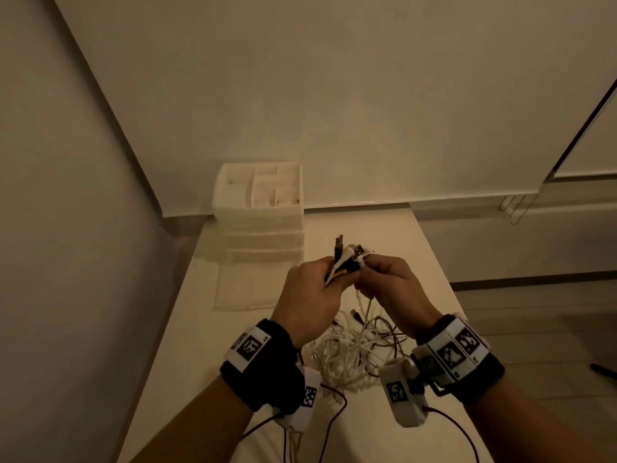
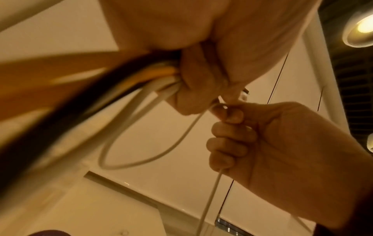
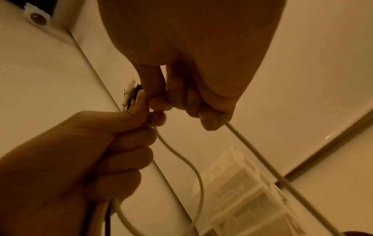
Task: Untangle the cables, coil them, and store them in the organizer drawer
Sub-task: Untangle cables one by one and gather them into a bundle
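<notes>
My left hand [image 1: 314,285] grips a bundle of cable ends [image 1: 347,257], black, white and yellow, with the plugs sticking up above my fist. Right beside it, my right hand [image 1: 389,279] holds a single white cable [image 3: 260,158] that runs down through its curled fingers. Both hands are raised above the table, nearly touching. Below them a tangle of white and dark cables [image 1: 354,352] lies on the table [image 1: 394,235]. The white plastic organizer [image 1: 260,208] stands at the table's far left corner, its bottom drawer [image 1: 247,289] pulled out toward me.
The table is narrow, with a wall along its left side and one behind the organizer. To the right its edge drops to the floor. Black leads from the wrist cameras [image 1: 334,416] trail over the near part of the table.
</notes>
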Available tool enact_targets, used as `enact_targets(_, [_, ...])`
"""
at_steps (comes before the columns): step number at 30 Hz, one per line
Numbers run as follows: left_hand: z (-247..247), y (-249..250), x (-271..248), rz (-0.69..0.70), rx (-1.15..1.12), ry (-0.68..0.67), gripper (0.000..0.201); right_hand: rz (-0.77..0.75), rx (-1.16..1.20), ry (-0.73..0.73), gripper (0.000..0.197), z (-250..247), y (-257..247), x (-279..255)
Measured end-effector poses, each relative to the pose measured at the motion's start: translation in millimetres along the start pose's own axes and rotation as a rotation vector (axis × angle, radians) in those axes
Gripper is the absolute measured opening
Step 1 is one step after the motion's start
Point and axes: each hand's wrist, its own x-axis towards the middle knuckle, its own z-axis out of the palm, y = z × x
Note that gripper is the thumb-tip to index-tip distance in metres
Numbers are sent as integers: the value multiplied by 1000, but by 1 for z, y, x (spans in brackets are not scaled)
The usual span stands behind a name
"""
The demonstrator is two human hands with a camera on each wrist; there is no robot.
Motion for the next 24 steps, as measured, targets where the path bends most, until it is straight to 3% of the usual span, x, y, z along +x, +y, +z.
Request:
enact_targets(5, [-7,10,5,81,-26,148,17,-8,78,-90,39,-4,3,-11])
enact_targets(7, [-19,16,10,121,-25,245,26,-20,88,-92,38,-3,11,-14])
enact_targets(13, [-84,19,23,106,-322,580,32,55,-29,-92,33,-5,63,-30])
enact_targets(16, [-109,13,20,100,-410,681,30,114,-120,-30,39,-9,91,-32])
enact_targets(21, [-104,-2,5,63,-69,753,6,146,-201,129,45,-15,100,-20])
enact_targets(24, [-80,3,-6,43,-21,633,6,110,-197,127,46,-14,80,-12])
